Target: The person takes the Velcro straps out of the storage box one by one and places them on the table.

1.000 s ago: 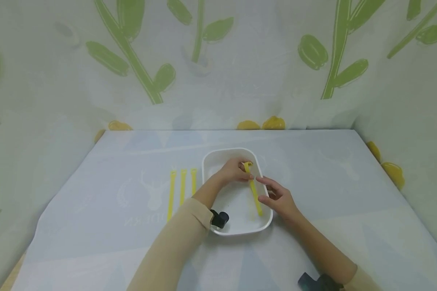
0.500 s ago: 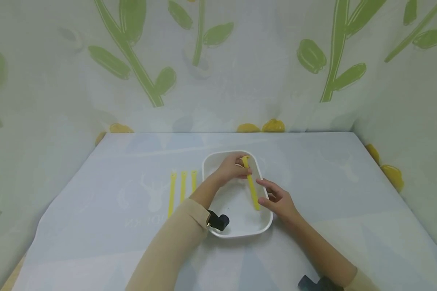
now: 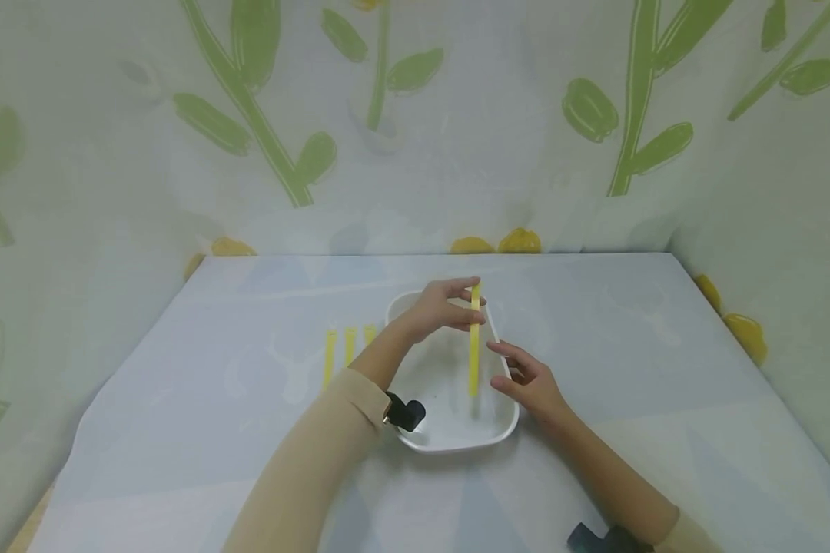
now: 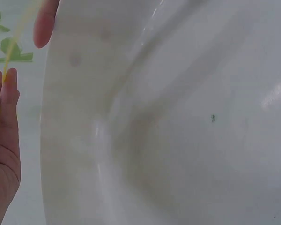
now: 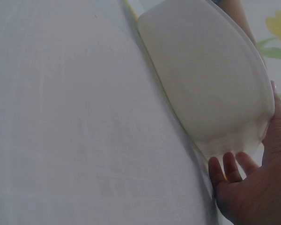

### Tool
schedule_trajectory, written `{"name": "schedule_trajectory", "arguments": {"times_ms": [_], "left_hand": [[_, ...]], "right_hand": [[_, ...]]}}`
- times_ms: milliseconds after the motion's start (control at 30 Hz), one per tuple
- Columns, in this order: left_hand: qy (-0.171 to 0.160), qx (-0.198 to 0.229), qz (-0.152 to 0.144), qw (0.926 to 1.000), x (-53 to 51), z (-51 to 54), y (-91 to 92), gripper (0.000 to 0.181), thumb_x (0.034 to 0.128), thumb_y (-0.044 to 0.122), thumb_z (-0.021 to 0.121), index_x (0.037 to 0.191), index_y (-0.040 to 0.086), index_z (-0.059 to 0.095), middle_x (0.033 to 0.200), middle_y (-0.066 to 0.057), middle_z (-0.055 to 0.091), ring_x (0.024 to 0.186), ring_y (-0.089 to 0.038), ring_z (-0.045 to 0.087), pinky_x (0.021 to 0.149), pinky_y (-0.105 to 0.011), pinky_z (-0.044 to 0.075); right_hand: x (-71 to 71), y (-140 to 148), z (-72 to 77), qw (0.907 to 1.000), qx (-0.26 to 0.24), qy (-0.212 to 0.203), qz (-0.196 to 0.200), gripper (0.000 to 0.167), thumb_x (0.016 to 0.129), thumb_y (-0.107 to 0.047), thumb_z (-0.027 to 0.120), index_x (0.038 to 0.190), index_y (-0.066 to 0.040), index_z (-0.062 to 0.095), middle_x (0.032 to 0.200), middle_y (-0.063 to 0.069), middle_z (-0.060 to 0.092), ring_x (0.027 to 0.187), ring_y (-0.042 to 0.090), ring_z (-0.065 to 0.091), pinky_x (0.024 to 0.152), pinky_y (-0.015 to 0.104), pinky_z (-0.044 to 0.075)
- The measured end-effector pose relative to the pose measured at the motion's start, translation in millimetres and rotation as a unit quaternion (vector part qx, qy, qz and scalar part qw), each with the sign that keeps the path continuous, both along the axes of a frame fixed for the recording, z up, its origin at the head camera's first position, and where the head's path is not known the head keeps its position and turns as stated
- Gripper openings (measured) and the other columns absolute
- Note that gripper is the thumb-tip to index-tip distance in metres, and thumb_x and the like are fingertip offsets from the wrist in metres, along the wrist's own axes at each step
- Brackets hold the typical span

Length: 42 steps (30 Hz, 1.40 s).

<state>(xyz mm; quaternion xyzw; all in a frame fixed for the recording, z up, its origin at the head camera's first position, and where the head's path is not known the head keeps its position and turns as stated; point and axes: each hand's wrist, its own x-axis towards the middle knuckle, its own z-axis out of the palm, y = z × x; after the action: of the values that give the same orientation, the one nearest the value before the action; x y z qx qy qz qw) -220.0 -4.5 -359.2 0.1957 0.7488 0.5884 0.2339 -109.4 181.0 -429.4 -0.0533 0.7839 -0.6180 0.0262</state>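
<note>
In the head view my left hand pinches a yellow strap between thumb and fingers above the white plastic tub. The strap hangs almost straight down, its lower end over the tub's floor. In the left wrist view only a thin edge of the strap shows by the fingertips. My right hand holds the tub's right rim, thumb toward the inside. The right wrist view shows its fingertips against the tub's outer wall.
Left of the tub lie three more yellow straps side by side, their lower parts hidden behind my left sleeve. A pale patterned cloth covers the table. Leaf-printed curtains stand behind and at both sides.
My left hand has lifted the strap up and slightly away from me, and the strap has swung from slanted to nearly vertical. The right hand stays at the tub's rim.
</note>
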Motion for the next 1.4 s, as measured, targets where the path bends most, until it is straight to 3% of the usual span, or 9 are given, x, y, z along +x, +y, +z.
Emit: {"name": "schedule_trajectory", "arguments": {"times_ms": [133,467,633,833,1200,1400], "left_hand": [[0.003,0.007,-0.011,0.9999,-3.0,5.6,-3.3,0.070,0.0809,0.013,0.075,0.143,0.013,0.042,0.132,-0.011,0.057,0.093,-0.018,0.068,0.078,-0.030,0.056],[0.028,-0.071,-0.010,0.9970,-10.6,23.2,-15.5,0.081,0.0770,0.029,0.079,0.146,0.024,0.037,0.148,-0.003,0.041,0.085,-0.016,0.070,0.093,-0.033,0.050],[0.038,-0.070,0.002,0.9968,-12.0,32.7,-24.2,0.083,0.0764,0.026,0.080,0.147,0.022,0.036,0.148,-0.003,0.039,0.085,-0.017,0.070,0.094,-0.035,0.049],[0.037,-0.062,0.016,0.9972,-14.9,39.5,-35.8,0.084,0.0756,0.026,0.080,0.147,0.021,0.036,0.148,-0.003,0.040,0.087,-0.018,0.070,0.094,-0.034,0.049],[0.024,-0.028,0.029,0.9989,-11.7,44.6,-70.5,0.083,0.0778,0.020,0.078,0.148,0.021,0.033,0.151,-0.003,0.034,0.098,-0.024,0.068,0.091,-0.036,0.051],[0.020,-0.034,0.041,0.9984,-10.8,43.1,-93.1,0.083,0.0781,0.024,0.078,0.147,0.024,0.033,0.152,-0.001,0.032,0.101,-0.025,0.067,0.096,-0.038,0.048]], "right_hand": [[0.4,0.4,0.2,1.0000,0.000,0.002,-0.001,0.050,0.086,-0.006,0.067,0.133,-0.005,0.052,0.143,0.013,0.044,0.119,0.030,0.048,0.094,0.028,0.045],[1.2,0.4,3.4,0.9999,-0.012,0.002,0.001,0.049,0.086,-0.004,0.066,0.133,-0.004,0.052,0.143,0.014,0.043,0.118,0.032,0.047,0.089,0.020,0.046],[2.2,0.5,5.2,0.9999,-0.005,-0.008,-0.003,0.051,0.087,-0.009,0.068,0.134,-0.007,0.051,0.144,0.013,0.043,0.120,0.031,0.047,0.086,0.014,0.045],[2.4,1.9,5.4,0.9999,-0.013,0.007,0.000,0.050,0.086,-0.004,0.066,0.134,-0.005,0.051,0.142,0.014,0.044,0.116,0.029,0.049,0.086,0.016,0.046],[6.5,2.9,5.1,0.9991,-0.031,0.026,0.013,0.050,0.085,0.002,0.064,0.133,0.000,0.050,0.144,0.016,0.041,0.115,0.032,0.049,0.083,0.018,0.048],[6.8,3.0,5.1,0.9990,-0.035,0.026,0.012,0.051,0.085,0.002,0.064,0.133,0.000,0.050,0.144,0.016,0.041,0.116,0.032,0.048,0.084,0.018,0.047]]}}
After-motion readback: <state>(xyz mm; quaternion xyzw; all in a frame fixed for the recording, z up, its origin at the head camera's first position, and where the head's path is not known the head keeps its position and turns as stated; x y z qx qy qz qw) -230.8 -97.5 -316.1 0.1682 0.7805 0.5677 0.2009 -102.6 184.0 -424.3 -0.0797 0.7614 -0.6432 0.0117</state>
